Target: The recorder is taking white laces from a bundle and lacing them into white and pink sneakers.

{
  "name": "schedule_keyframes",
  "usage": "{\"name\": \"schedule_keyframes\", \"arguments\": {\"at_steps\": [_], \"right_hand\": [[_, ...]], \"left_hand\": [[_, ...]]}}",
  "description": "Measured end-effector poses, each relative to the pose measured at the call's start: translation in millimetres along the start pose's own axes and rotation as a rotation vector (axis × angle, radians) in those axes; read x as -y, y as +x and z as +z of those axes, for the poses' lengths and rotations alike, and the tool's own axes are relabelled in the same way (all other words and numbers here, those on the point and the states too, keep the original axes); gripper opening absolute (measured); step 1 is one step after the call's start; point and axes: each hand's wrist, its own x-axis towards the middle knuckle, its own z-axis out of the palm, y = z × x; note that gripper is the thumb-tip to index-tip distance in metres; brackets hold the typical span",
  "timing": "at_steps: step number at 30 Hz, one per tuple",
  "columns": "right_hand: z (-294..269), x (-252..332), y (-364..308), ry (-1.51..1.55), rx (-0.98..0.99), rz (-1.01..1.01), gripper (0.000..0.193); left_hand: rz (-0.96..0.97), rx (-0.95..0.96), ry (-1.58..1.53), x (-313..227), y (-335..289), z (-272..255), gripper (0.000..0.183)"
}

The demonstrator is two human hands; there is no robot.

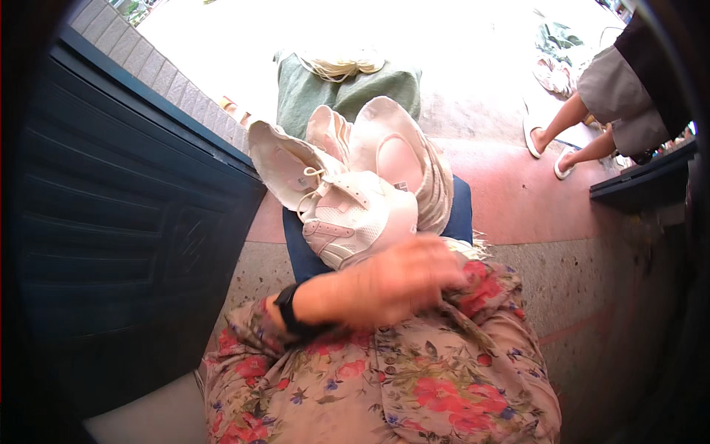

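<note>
Left hand (blurred; grip cannot be determined) is hovering over the near edge of the lap, one shaped shoe upper lying before stacked uppers apparently pending.

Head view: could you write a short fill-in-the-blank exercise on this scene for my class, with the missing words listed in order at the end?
1. The left hand has a band coloured ____ at its wrist.
2. Beyond the shoe uppers lies a cloth whose colour is ____.
3. The shirt is printed with large red ____.
4. Another person stands toward the upper ____ corner of the picture.

Missing words: black; green; flowers; right.
</note>
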Motion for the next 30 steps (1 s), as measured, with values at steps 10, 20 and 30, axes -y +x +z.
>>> {"name": "schedule_keyframes", "arguments": {"at_steps": [10, 20, 30], "right_hand": [[-26.6, 8.2, -22.2, -0.483, 0.211, 0.171, 0.012], [-25.5, 11.4, -24.6, -0.368, 0.15, 0.123, 0.012], [-35.9, 18.7, -17.7, -0.102, 0.089, 0.109, 0.009]], "left_hand": [[-0.815, -0.186, 0.838, 86.9, -89.1, -58.0, 0.043], [-0.647, -0.335, 0.716, 109.8, -88.8, -41.5, 0.022], [-0.915, -0.342, 0.768, 134.1, -92.6, -39.6, 0.017]]}}
